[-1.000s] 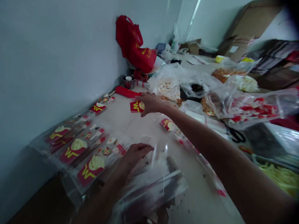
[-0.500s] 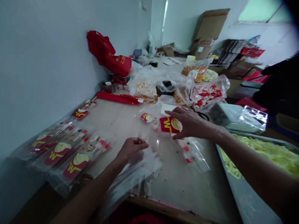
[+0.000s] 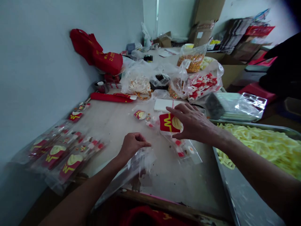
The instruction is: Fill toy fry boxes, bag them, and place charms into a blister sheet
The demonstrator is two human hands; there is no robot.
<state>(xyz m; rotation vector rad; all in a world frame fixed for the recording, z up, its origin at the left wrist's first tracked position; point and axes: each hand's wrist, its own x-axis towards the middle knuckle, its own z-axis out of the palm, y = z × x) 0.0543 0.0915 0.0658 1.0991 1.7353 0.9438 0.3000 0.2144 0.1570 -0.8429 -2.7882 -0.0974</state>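
Observation:
My left hand (image 3: 135,144) is closed in a pinch on the edge of a clear plastic bag (image 3: 138,166), which hangs crumpled toward the table's front edge. My right hand (image 3: 191,121) curves around a red fries-box-shaped piece (image 3: 167,123) with a yellow W and a cream swirl, gripping it between thumb and fingers. Below that hand lies a clear packet (image 3: 188,150) of small red and white pieces. A smaller fries-box piece (image 3: 140,115) with tiny charms rests to its left, in clear plastic.
Filled clear packets (image 3: 56,153) lie in rows at the left by the wall. A metal tray (image 3: 225,182) of pale yellow fries-like strips stands at the right. Bags of red and white pieces (image 3: 203,84) and orange bits (image 3: 191,62) stand farther back, near a red roll (image 3: 110,97).
The view has shifted, so the table things sit farther left. My right hand has moved slightly right over the table with the red piece. My left hand still pinches the bag.

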